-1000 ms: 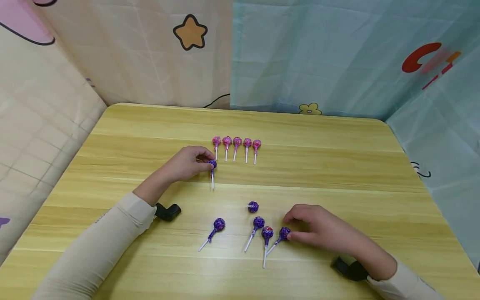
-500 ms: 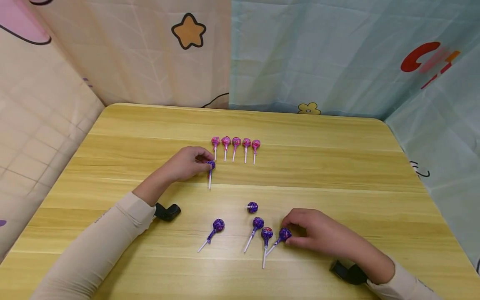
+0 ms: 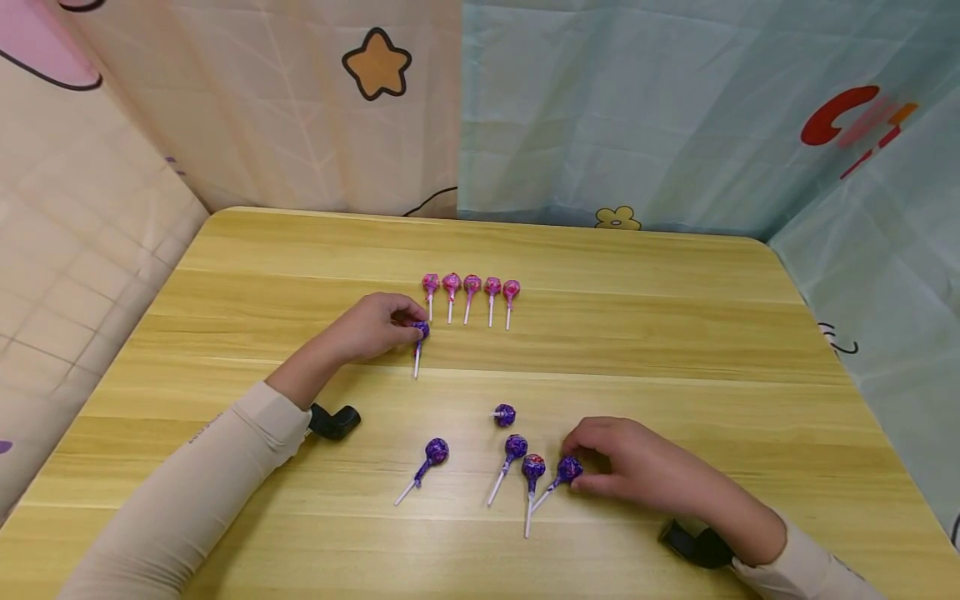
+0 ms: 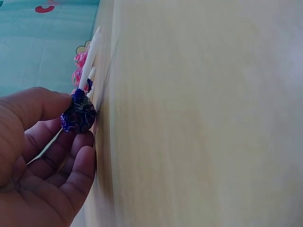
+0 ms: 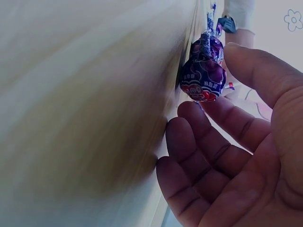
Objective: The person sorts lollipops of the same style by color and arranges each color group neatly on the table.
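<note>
At frame centre the left hand (image 3: 372,326) pinches a purple-wrapped round lollipop (image 3: 422,331) on the yellow wooden table (image 3: 675,333), just below a row of pink-wrapped lollipops (image 3: 470,286). Lower right, the right hand (image 3: 637,467) pinches another purple-wrapped lollipop (image 3: 569,469) lying beside four loose purple ones (image 3: 514,447)

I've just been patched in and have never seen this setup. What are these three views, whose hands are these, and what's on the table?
No machine here: a person works with two bare hands. The wide picture comes from a camera on their head, looking down at a wooden table. The two close pictures come from cameras strapped to each wrist.

On the table, five pink lollipops lie in a row at the far side. Nearer lie purple ones. The left hand pinches one purple lollipop just below the pink row. The right hand pinches the head of the rightmost purple lollipop. Three loose purple lollipops and one headlike purple piece lie between.
</note>
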`<state>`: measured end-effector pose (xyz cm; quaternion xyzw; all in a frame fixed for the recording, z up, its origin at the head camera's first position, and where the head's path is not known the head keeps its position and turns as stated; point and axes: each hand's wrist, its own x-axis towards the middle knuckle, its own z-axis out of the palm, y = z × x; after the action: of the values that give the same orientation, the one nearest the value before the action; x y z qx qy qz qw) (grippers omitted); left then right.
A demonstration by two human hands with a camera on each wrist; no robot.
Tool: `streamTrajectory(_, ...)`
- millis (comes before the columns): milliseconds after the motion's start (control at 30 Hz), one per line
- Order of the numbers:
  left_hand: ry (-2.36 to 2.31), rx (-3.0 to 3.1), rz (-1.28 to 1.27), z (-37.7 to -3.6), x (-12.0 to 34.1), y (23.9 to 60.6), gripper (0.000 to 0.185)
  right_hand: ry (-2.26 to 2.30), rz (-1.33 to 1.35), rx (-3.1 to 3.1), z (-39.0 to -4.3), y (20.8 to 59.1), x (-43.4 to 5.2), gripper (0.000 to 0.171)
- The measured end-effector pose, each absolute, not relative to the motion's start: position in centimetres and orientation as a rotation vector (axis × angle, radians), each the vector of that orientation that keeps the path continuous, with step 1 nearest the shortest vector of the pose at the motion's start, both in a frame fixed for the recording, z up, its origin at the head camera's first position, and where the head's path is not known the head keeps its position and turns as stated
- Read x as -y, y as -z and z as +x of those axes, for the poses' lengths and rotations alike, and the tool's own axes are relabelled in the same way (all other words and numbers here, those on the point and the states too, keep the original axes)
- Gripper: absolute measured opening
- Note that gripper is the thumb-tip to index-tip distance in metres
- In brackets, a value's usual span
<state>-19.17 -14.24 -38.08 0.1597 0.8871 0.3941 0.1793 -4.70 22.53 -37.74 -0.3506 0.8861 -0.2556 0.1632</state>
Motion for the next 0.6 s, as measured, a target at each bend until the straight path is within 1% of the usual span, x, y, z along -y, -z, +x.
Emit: streamTrajectory(600,-1.146,-2.463,0.468,-19.2,14.11,38.29,0.022,0.674,-0.987,-2.549,-4.72,37.75,-22.22,0.021)
